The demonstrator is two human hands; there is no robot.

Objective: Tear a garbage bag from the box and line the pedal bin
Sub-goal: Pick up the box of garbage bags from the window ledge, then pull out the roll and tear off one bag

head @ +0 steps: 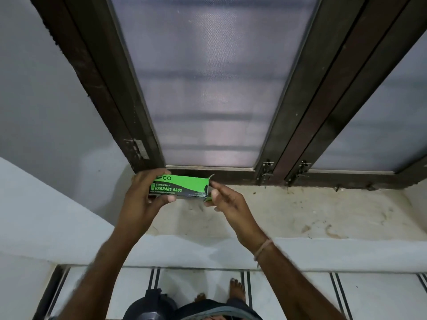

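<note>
A green and black garbage bag box (182,187) is held level above a stone window sill. My left hand (143,195) grips its left end, thumb on the front face. My right hand (225,199) is at the box's right end, where the end flap (211,177) stands open; thumb and forefinger pinch at the opening, and what they hold is too small to tell. A dark bin (152,306) shows partly at the bottom edge, between my arms on the floor. No bag is visible outside the box.
The stained stone sill (288,213) runs below a dark wooden window frame (272,144) with frosted panes. A white wall (46,112) stands on the left. Below are a white tiled floor (208,282) and my bare feet (235,289).
</note>
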